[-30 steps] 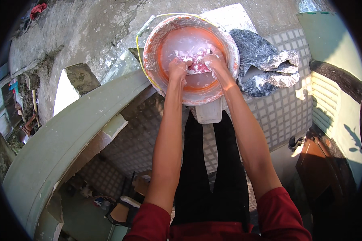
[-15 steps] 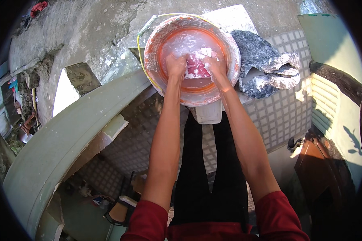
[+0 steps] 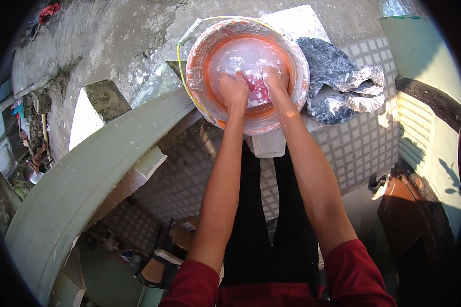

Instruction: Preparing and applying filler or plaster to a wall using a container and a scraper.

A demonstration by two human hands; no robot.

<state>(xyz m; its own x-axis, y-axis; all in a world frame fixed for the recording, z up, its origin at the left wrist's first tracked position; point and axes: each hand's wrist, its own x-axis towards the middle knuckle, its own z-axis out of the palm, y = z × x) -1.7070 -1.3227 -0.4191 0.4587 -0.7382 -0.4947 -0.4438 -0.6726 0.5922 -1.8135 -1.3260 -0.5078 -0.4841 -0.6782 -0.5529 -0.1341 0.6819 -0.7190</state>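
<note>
A round bucket [image 3: 195,71], orange inside and crusted with white at the rim, holds cloudy, foamy water [image 3: 248,48]. Both of my hands reach down into it. Between them is a wet red cloth [image 3: 257,89], flecked with white foam and partly under the water. My left hand [image 3: 234,91] is closed on the cloth's left side, and my right hand [image 3: 275,82] is closed on its right side. The fingertips of both hands are partly hidden by the cloth and the water.
Crumpled grey-black wet fabric [image 3: 338,77] lies right of the bucket, near a white board [image 3: 297,23]. A clear plastic container [image 3: 269,145] sits below the near rim. A curved pale green wall edge [image 3: 87,153] runs along the left. A brown wooden piece [image 3: 407,215] stands at right.
My left hand has moved right and slightly nearer, closer to my right hand. The red cloth is bunched narrower and sits lower in the water, less of it showing.
</note>
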